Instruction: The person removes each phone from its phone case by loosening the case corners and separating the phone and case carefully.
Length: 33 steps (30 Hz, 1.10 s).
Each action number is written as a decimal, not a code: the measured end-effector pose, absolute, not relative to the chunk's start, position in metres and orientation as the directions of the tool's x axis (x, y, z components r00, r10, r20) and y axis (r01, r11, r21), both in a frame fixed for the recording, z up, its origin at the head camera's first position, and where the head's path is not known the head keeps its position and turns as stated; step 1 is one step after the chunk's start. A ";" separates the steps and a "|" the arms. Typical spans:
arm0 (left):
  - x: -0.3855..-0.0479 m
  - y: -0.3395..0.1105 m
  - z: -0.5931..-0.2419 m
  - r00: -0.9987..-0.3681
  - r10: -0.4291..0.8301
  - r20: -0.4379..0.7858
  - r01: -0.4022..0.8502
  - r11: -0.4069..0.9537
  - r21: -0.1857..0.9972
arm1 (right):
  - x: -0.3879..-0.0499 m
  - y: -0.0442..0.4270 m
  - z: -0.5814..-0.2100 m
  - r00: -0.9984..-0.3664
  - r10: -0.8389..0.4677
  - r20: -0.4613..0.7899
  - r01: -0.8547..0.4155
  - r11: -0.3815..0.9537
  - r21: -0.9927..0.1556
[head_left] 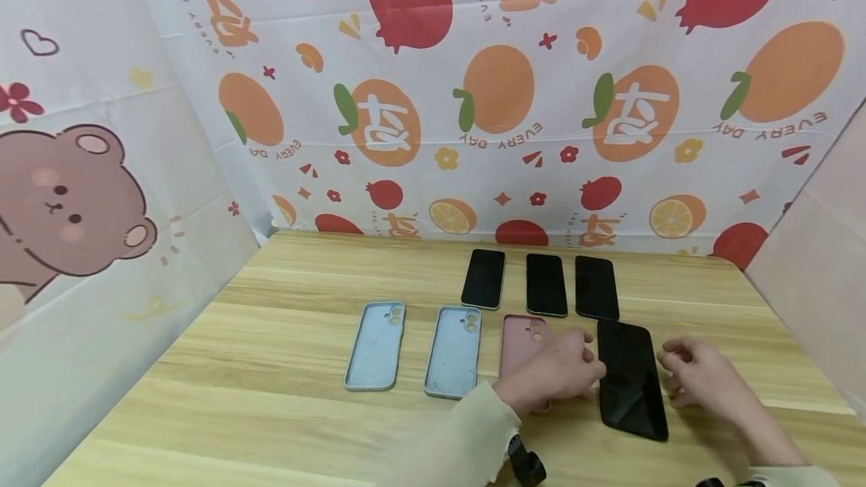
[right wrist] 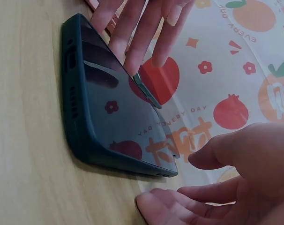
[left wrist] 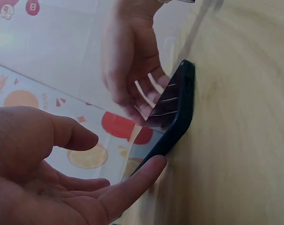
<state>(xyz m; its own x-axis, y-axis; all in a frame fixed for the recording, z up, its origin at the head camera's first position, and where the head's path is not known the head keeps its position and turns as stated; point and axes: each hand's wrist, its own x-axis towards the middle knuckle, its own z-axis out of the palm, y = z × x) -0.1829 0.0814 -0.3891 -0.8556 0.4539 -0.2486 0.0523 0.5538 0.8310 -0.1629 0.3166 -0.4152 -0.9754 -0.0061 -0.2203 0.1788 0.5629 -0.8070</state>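
A black-screened smartphone in a dark teal case [head_left: 632,378] lies screen up on the table between my two hands. Beside its left long edge is my left hand [head_left: 558,370], fingers loosely bent; one fingertip [left wrist: 156,164] is at the case edge, and whether it touches is hard to tell. That hand and forearm partly cover a pink phone case [head_left: 519,344]. My right hand [head_left: 707,378] rests just off the phone's right edge, with a small gap visible in the right wrist view. Neither hand grips anything.
Two light blue phone cases [head_left: 375,348] [head_left: 453,352] lie left of the pink one. Behind them, three black-screened phones [head_left: 483,279] [head_left: 546,284] [head_left: 597,287] lie in a row on the wooden table [head_left: 284,397]. A fruit-printed cloth [head_left: 433,119] hangs at the back.
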 end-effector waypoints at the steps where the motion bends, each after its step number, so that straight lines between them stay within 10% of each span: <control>1: -0.182 0.083 -0.390 -0.857 0.449 -0.254 0.048 0.560 0.827 | -0.163 0.316 -0.416 -0.973 -0.009 -0.229 0.186 0.557 -0.809; 22: -0.179 0.095 -0.401 -0.905 0.363 -0.223 -0.006 0.514 0.858 | -0.160 0.310 -0.415 -0.954 -0.061 -0.295 0.230 0.482 -0.845; 33: -0.180 0.096 -0.406 -0.845 0.483 -0.229 -0.121 0.245 0.962 | -0.158 0.307 -0.418 -0.949 -0.126 -0.288 0.221 0.384 -0.896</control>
<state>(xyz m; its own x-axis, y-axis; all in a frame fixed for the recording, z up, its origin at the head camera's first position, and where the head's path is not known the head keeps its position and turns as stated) -0.1803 0.0965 -0.4058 -0.8450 0.4831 -0.2293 -0.1207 0.2454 0.9619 -0.1581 0.3069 -0.4177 -0.9493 -0.1259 -0.2881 0.2210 0.3844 -0.8963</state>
